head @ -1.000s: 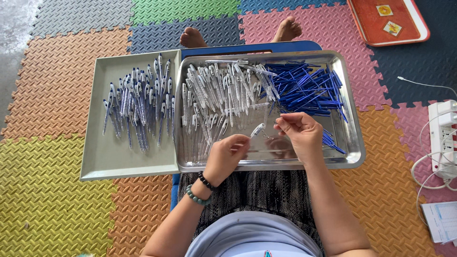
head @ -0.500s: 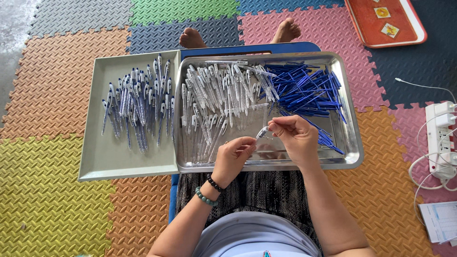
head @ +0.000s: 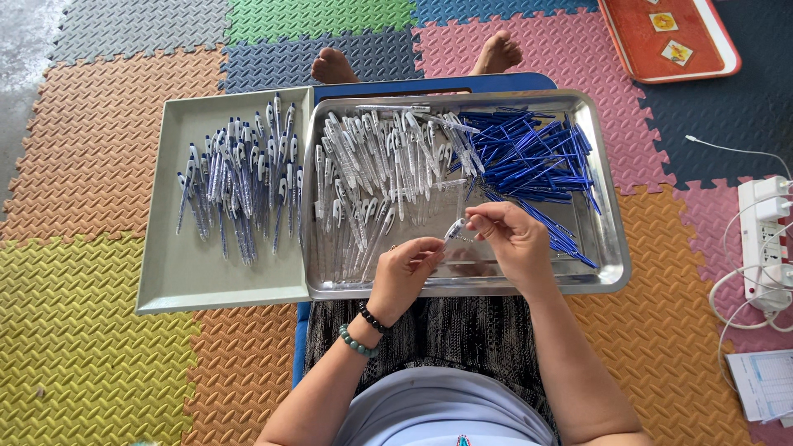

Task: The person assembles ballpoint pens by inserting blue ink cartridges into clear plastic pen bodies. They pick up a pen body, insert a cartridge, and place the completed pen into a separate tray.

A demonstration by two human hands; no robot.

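Both hands have drawn together low in the middle of the frame since a second ago: the left hand point(head: 406, 272) has come up to grasp the lower end of the clear pen barrel point(head: 453, 230), while the right hand point(head: 510, 239) pinches its upper end above the steel tray point(head: 610, 248). Assembly of this pen looks underway; finished pens point(head: 239, 190) lie upper left.

Head camera looks steeply down, close above the lap.
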